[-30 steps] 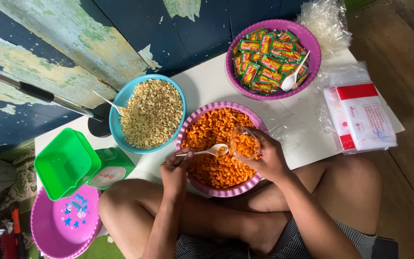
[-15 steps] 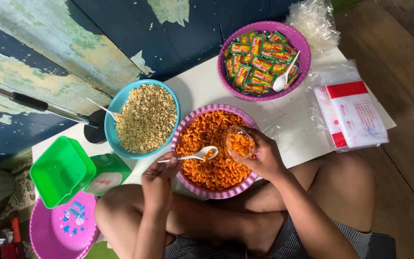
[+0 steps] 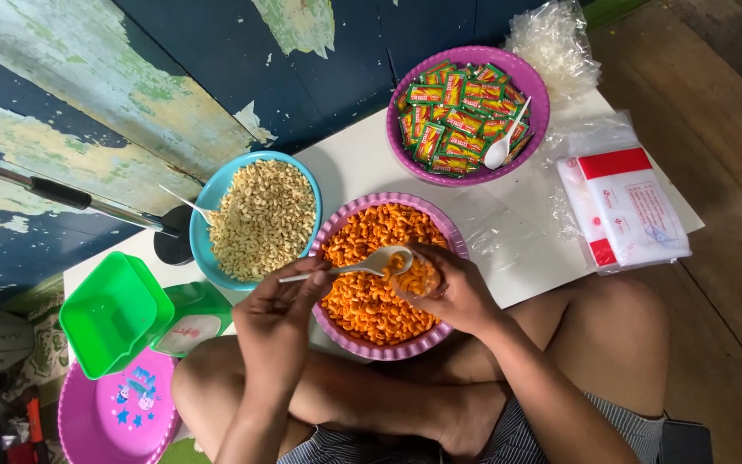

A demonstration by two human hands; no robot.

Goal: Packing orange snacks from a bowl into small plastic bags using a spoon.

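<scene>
Head view: the left hand pinches a white spoon, its long axis running left to right, bowl tipped at the mouth of a small clear bag. The right hand grips that bag, seemingly part-filled with orange snacks, just over the purple bowl. Hands sit close together; the blue bowl lies left, bare white table right.

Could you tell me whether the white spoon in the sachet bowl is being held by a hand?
No, that white spoon lies untouched on the sachets.
</scene>
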